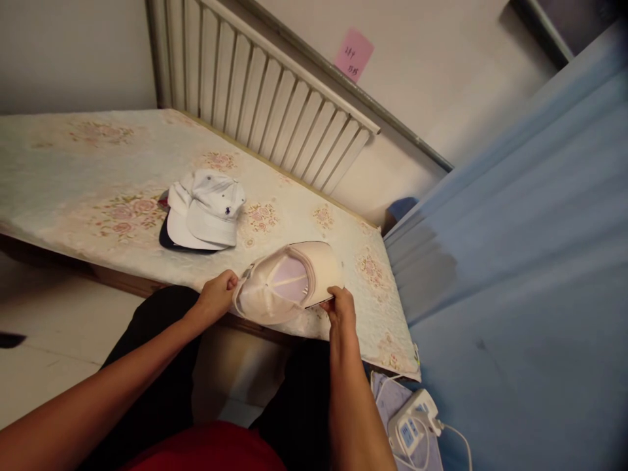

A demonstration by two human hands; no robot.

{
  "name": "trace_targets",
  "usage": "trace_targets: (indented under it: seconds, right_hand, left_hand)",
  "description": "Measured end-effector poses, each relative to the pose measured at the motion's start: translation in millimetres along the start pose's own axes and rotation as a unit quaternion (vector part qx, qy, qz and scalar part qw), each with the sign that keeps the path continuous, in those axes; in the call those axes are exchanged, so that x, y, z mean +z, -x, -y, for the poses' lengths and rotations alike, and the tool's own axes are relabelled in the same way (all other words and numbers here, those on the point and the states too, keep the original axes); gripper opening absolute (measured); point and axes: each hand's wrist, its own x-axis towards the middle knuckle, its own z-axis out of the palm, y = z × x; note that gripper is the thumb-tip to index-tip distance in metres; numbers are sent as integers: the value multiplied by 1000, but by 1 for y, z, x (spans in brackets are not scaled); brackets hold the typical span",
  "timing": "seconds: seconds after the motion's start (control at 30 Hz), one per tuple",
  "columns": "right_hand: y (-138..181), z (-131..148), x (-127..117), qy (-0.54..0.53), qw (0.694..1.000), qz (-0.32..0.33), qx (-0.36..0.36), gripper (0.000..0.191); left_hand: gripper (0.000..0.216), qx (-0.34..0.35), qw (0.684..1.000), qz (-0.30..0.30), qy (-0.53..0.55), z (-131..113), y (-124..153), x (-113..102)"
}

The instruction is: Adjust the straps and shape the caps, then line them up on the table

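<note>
A cream-coloured baseball cap (pixel 326 268) is held over the near edge of the bed, its hollow inside turned up towards me. My left hand (pixel 219 296) is closed on the back of the cap, at its strap side. At the brim's near corner, my right hand (pixel 342 306) pinches the cap between thumb and fingers. Further left on the bed lies a stack of caps (pixel 210 219), a white one with a small dark logo on top and a dark brim showing underneath.
The bed (pixel 294 203) has a pale floral cover. Behind it stand a white radiator (pixel 275 98) and a wall with a pink note (pixel 354 53). A blue curtain (pixel 530 275) hangs on the right. Below it, a white power strip (pixel 413 422) has cables plugged in.
</note>
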Motion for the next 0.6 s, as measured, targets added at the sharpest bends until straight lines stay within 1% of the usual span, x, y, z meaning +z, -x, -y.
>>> trace_targets:
  seconds: [0.07, 0.17, 0.23, 0.27, 0.33, 0.4, 0.43, 0.5, 0.6]
  right_hand:
    - [11, 14, 0, 30, 999, 0, -33, 27]
    - [23, 27, 0, 65, 995, -2, -73, 25]
    - [28, 32, 0, 87, 992, -2, -96, 24]
    - [31, 33, 0, 101, 989, -2, -109, 24]
    - [35, 36, 0, 134, 982, 0, -133, 24]
    - [39, 38, 0, 162, 975, 2, -152, 25]
    - [41, 38, 0, 170, 973, 4, -158, 25]
    - [45, 39, 2, 186, 969, 3, -162, 25]
    - [51, 39, 4, 209, 964, -2, -163, 25]
  left_hand:
    - [24, -5, 999, 32, 35, 5, 3, 1]
    - [26, -38, 988, 95, 117, 14, 6, 2]
    - [26, -52, 981, 105, 152, 19, 7, 1]
    - [27, -50, 982, 90, 159, 20, 8, -1]
    - [30, -33, 988, 31, 150, 18, 9, -8]
    - [32, -6, 993, -30, 113, 12, 11, -15]
    - [32, 10, 995, -51, 86, 9, 12, -18]
    - [30, 50, 995, -77, 39, 0, 14, -20]
    - [27, 110, 989, -93, -34, -12, 15, -17]
